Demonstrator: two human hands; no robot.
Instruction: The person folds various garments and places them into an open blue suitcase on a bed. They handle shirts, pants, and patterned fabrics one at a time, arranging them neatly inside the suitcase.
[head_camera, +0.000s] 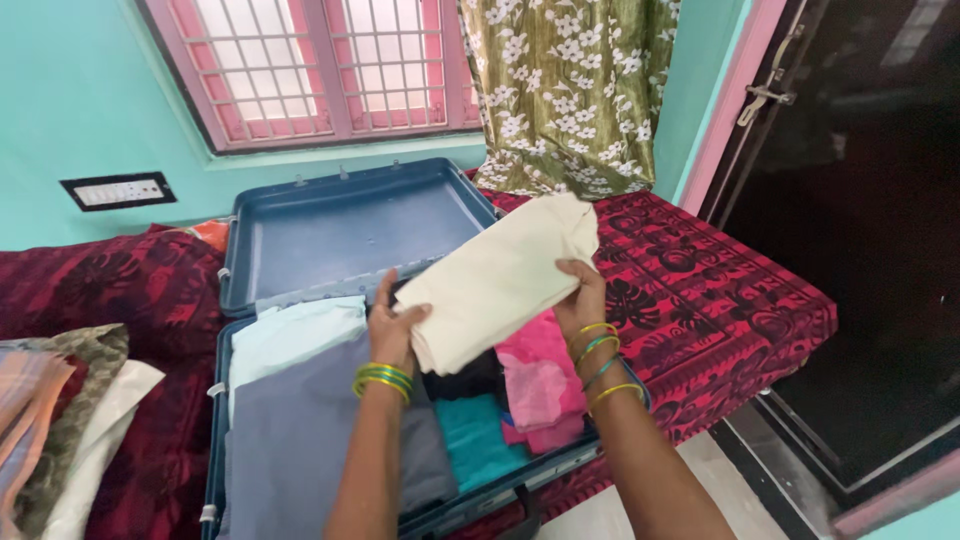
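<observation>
1. Bottom centre of the frame, both forearms come up from the lower edge, each wrist ringed with green and yellow bangles.
2. The left hand (393, 325) grips the lower left edge of a folded cream cloth (497, 280), fingers clamped around that edge with the thumb on top.
3. The right hand (581, 297) has the cloth's right side, fingers closed on the fabric, thumb pressed on its upper face.
4. The cream cloth sits mid-frame, held tilted over the open blue suitcase (335, 225), above the clothes packed inside.
5. Under the hands, in the suitcase's near half: a grey-blue garment (290, 440) on the left, a pale blue cloth (295, 335) above it, a teal piece (475, 435) in the middle, a pink garment (540, 385) on the right, something dark between them.
6. Lower left of the frame, a stack of folded clothes (60, 420) lies on the bed beside the case.
7. The suitcase rests on a bed with a red patterned cover (700, 290), lid standing open behind.
8. Further back, top of the frame: a pink-framed window (320, 65), a green flowered curtain (570, 90), a switch panel (118, 190) on the turquoise wall at upper left.
</observation>
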